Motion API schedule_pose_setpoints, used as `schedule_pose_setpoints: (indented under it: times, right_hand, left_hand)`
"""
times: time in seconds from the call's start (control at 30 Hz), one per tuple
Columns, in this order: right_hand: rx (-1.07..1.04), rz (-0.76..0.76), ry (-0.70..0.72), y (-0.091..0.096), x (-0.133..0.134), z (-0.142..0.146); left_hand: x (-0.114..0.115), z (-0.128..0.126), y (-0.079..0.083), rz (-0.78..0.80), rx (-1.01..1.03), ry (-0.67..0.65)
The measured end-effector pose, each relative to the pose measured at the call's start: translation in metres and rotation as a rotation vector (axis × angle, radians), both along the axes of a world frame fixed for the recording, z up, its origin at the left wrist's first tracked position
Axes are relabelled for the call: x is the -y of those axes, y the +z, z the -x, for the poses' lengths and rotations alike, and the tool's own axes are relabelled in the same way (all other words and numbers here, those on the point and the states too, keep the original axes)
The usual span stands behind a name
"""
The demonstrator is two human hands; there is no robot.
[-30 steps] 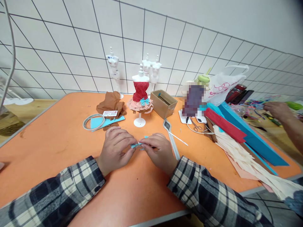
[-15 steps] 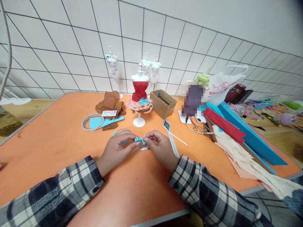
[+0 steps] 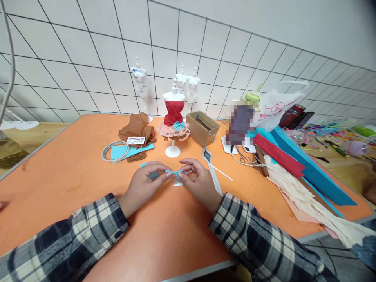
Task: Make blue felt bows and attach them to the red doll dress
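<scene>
A small turquoise paper bow is held just above the orange table, pinched between both my hands. My left hand grips its left end with thumb and forefinger. My right hand pinches the right end, fingers curled. A small pale scrap lies on the table under the bow. Behind stands a small white mannequin wearing a red bodice, pink ruffled skirt and a matching turquoise bow.
Brown fabric, a tape roll on blue paper and a cardboard box lie behind. A metal tool, scissors, stacked red, blue and cream paper sheets and a plastic bag fill the right side. Bare mannequins stand by the wall.
Both hands lifted the turquoise piece off the table and pulled it out into a bow shape between them. Another person's arm at the far right has left the view.
</scene>
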State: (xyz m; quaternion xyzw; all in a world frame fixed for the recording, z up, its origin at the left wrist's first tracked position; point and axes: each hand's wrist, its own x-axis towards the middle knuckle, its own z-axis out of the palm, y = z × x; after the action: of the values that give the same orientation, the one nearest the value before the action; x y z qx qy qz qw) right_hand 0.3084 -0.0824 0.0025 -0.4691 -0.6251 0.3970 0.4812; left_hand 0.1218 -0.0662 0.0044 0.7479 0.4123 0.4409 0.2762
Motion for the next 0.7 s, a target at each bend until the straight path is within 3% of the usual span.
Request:
schedule_pose_setpoints:
  times: [0.2,0.5,0.7]
  right_hand:
    - [-0.038,0.0,0.016,-0.0052,-0.0017,-0.0008]
    - [0.086,-0.475,0.046,-0.0011,0.0028,-0.0046]
    - [0.135,-0.589,0.038,0.0015,0.0034,-0.0037]
  left_hand:
    - [0.0004,0.0031,0.0031,-0.263,-0.044,-0.036]
    - [0.0062,0.0097,0.0026,-0.54,-0.16,0.017]
    - [0.0032,0.0101,0.0043,-0.592,-0.194,-0.017]
